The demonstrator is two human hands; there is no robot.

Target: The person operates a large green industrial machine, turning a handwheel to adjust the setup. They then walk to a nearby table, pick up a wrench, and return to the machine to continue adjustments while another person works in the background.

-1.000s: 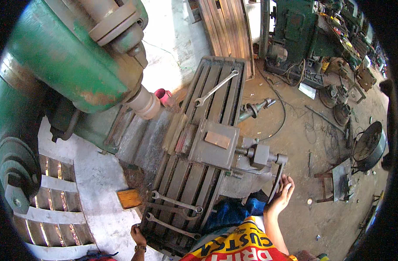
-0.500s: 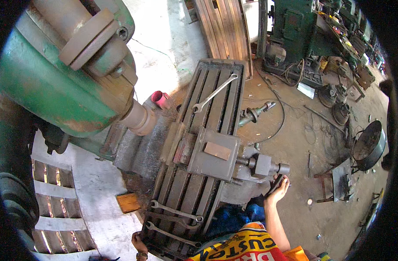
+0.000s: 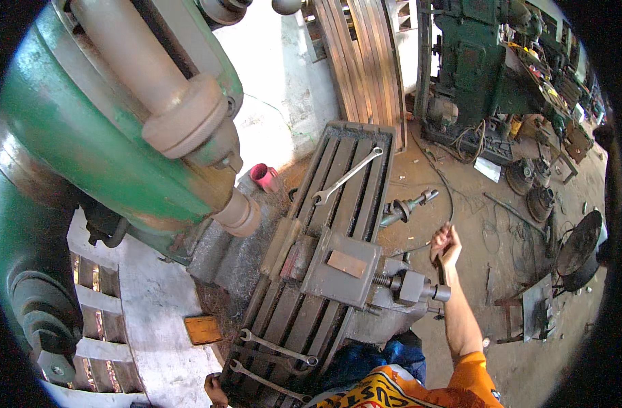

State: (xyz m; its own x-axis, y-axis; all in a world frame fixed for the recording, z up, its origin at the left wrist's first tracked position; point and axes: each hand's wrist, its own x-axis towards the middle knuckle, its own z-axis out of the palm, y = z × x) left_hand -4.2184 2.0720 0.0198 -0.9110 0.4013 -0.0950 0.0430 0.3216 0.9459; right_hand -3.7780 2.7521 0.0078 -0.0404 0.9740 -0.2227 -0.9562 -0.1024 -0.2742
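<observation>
My right hand [image 3: 447,246] is closed round the dark handle [image 3: 441,273] at the outer end of the vise screw. That handle points away from me, past the round screw end. The grey machine vise [image 3: 345,275] sits across the slotted milling table [image 3: 278,306], with a flat brownish block [image 3: 346,264] on its top. At the table's near left corner is my left hand [image 3: 216,390], its fingers mostly hidden. Close to it lie two wrenches, an upper one [image 3: 277,347] and a lower one [image 3: 267,381]. A third, long wrench [image 3: 346,178] rests on the table's far part.
The green milling head [image 3: 121,156] overhangs the left side, its spindle [image 3: 239,216] near the vise. A pink mug [image 3: 265,178] and an orange-brown block [image 3: 202,330] stand left of the table. On the right floor are a cable [image 3: 448,180], a round pan [image 3: 579,250] and a small metal stand [image 3: 537,309].
My right hand has moved away from me, swinging the vise handle from a near-pointing to a far-pointing position. The view has shifted slightly. My left hand stays at the table's corner.
</observation>
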